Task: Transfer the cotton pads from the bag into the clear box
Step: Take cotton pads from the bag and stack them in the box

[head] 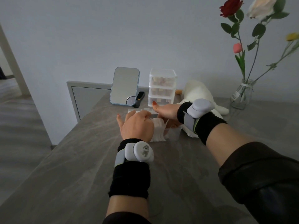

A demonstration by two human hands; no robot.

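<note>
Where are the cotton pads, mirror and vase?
cotton pads [159,131]: head view, middle of the white stack.
mirror [124,84]: head view, centre of the glass.
vase [241,96]: head view, lower glass body.

My left hand [137,125] covers the near-left part of the cotton pads [159,132]. Its fingertips are out of sight past the knuckles, so the grip is unclear. My right hand [166,110] is side-on, lower fingers partly behind the pads and the clear box [174,135]; hold unclear too. Box edges are barely readable. The bag [188,132] is mostly under my right wrist, opening not visible. Drawer unit [161,88] contents are too blurry to name. A black item [140,98] is half hidden behind the mirror [124,86]. A white soft thing [199,92] is partly behind my wrist; can't identify it. The red rose [230,7] and white rose [262,7] are cut by the top edge, the yellow flower [292,36] by the right edge. Both forearms run off the bottom edge.
</note>
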